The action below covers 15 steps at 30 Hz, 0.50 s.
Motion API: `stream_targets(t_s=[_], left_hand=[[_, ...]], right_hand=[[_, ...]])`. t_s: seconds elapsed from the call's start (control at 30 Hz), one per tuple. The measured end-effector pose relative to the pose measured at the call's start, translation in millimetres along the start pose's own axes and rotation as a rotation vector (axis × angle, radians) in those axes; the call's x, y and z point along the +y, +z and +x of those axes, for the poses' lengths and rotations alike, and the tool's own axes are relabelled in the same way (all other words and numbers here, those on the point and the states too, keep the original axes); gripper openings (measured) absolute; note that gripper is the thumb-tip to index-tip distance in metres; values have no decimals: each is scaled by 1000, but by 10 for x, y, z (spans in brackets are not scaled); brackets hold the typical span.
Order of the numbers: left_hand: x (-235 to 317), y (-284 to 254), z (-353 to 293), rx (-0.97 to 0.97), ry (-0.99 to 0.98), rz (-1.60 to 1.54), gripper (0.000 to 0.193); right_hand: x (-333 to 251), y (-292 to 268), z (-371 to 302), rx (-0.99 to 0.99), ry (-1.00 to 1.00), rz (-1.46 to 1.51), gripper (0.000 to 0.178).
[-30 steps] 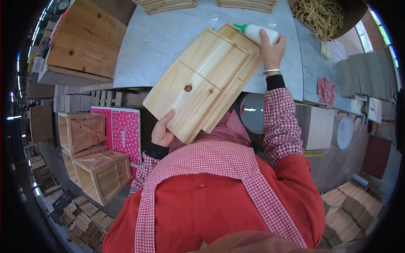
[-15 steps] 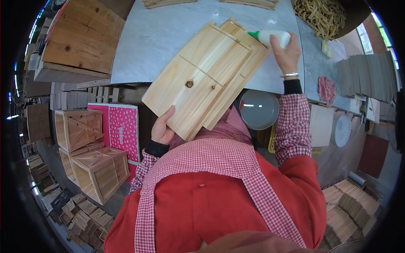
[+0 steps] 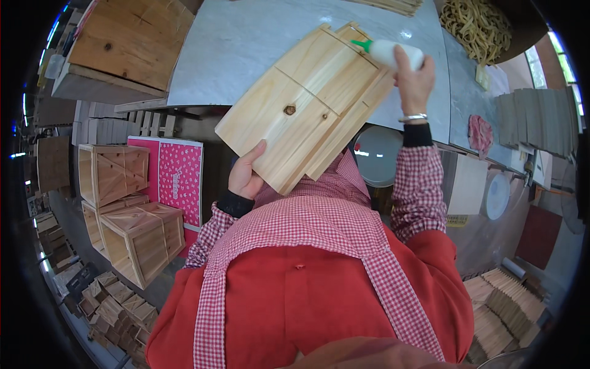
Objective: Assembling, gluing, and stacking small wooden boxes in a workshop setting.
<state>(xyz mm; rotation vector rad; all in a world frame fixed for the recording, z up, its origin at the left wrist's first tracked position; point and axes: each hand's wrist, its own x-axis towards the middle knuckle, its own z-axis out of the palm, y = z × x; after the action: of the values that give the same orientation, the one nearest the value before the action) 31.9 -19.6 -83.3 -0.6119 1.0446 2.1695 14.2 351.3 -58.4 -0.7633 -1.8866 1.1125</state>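
**Bottle point(image 3: 394, 54) levelled over the far end of the boards point(image 3: 276, 123)**

The right grip point(image 3: 415, 83) is closed around the white bottle, which lies nearly flat so its green nozzle point(image 3: 362, 45) points left over the boards' upper end; whether the tip touches wood, I cannot tell. Held from the base end, it seems placed to leave the nozzle unobstructed.

The left grip point(image 3: 247, 174) is clasping the boards by their lower-left edge, thumb on top, fingers hidden beneath, probably to steady them and leave the face open. The boards slant across the centre of the frame, one overlapping another so a stepped margin shows along the right. Their upper part is above the table point(image 3: 246, 55), which perhaps bears some weight; the lower end comes near the apron point(image 3: 295, 224).

Farther out: a wooden box point(image 3: 126, 46) upper left, a pink cloth point(image 3: 480, 135) at right, curled strips point(image 3: 476, 31) upper right, crates point(image 3: 141, 237) at left.
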Motion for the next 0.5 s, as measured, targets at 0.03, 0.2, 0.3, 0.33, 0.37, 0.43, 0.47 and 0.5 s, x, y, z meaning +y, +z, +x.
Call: stream_targets(t_s=[0.03,0.2,0.3,0.33,0.37,0.43,0.47,0.5], left_hand=[[-6,1,6,-3,-6,-4,50],[-19,-4,-3,-6,-8,-9,50],[-33,-9,-23,-13,2,-11,50],[-32,-6,-24,-12,-1,-12,50],[-24,9,-22,-14,-5,-7,50],[-10,17,-17,-17,-9,-7,50],[-5,17,-12,-17,-16,-12,50],[-3,9,-9,-23,-12,-14,50]], right_hand=[[33,138,18,1,-1,3,52],[-255,631,-30,-33,-42,-21,59],[-374,632,-13,-68,-58,-65,59],[-390,594,-12,-79,-82,-86,58],[-404,543,-9,-88,-105,-108,57],[-434,369,-18,-100,-137,-142,56],[-440,232,-28,-106,-165,-173,55],[-434,108,-45,-116,-193,-204,54]])
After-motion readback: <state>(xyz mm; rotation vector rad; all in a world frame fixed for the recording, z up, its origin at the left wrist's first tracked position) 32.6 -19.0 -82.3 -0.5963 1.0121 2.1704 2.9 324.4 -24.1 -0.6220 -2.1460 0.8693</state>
